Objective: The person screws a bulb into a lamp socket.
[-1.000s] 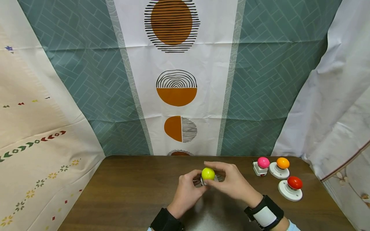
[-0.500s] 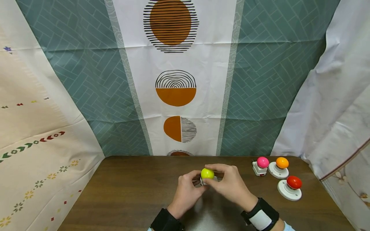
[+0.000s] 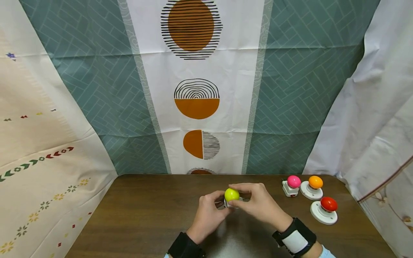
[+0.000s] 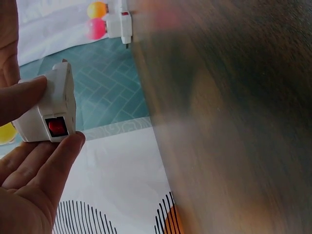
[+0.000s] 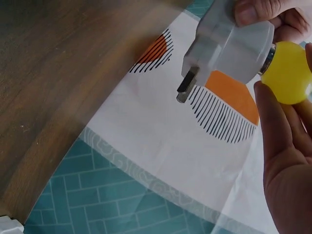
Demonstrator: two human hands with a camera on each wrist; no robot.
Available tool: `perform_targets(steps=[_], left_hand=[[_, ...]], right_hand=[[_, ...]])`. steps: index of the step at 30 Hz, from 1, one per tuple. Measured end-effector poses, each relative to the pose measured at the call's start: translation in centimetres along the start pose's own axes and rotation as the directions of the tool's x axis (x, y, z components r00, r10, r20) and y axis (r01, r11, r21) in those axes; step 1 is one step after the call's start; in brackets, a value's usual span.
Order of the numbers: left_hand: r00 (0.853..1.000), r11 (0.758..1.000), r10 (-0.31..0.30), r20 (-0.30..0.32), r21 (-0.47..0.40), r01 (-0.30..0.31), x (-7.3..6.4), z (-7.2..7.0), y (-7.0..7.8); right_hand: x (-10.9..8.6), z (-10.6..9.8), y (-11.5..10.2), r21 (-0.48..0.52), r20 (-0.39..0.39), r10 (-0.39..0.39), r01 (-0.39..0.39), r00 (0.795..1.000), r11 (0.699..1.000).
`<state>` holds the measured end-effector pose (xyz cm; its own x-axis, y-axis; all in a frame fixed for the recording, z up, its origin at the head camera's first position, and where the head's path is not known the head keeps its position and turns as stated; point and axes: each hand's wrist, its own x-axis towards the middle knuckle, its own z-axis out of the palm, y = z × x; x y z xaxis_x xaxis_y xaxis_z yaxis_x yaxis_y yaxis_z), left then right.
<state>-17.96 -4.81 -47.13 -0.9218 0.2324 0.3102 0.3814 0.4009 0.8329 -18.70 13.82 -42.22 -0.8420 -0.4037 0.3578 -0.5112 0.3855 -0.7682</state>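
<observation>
A yellow light bulb point(image 3: 232, 194) sits in a white plug-in bulb holder point(image 4: 48, 109), which has a red switch point(image 4: 57, 126) on one side. My left hand point(image 3: 208, 213) grips the holder between thumb and fingers, above the table. Around the bulb, the thumb and fingers of my right hand point(image 3: 259, 204) hold the glass. In the right wrist view, the bulb's metal collar point(image 5: 267, 59) shows between glass and holder, and the plug pins point(image 5: 188, 84) point away from the bulb. Fingers hide most of the holder in the head view.
At the table's right end stand a pink bulb point(image 3: 294, 181) in a square white holder, an orange bulb point(image 3: 315, 182) on a round white base and a red bulb point(image 3: 329, 204) on another. The brown wooden table point(image 3: 155, 215) meets a patterned cloth point(image 3: 226, 107) behind.
My right wrist shifted slightly left, then back right, with the fingers staying at the yellow bulb. My left hand keeps nearly the same place, still gripping the holder.
</observation>
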Motion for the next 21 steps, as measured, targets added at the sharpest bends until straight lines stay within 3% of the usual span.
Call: perform_targets(steps=[8, 11, 17, 21], left_hand=[[1.0, 1.0, -0.009, -0.025, 0.005, 0.009, 0.1, 0.0, 0.3], [1.0, 1.0, 0.0, -0.011, 0.003, 0.0, 0.0, 0.0, 0.4], [1.0, 1.0, -0.022, 0.012, 0.013, 0.022, -0.2, -0.1, 0.2], [1.0, 1.0, -0.008, 0.005, 0.002, 0.008, 0.1, -0.1, 0.2]], right_hand=[[-0.2, 0.6, -0.1, -0.001, -0.128, -0.003, 0.003, 0.992, 1.0], [-0.3, 0.4, -0.2, -0.008, -0.107, 0.009, -0.01, 0.994, 1.0], [-0.1, -0.4, -0.3, -0.006, 0.027, 0.017, -0.017, 1.0, 1.0], [0.0, -0.3, -0.3, 0.022, 0.019, -0.002, 0.002, 1.0, 1.0]])
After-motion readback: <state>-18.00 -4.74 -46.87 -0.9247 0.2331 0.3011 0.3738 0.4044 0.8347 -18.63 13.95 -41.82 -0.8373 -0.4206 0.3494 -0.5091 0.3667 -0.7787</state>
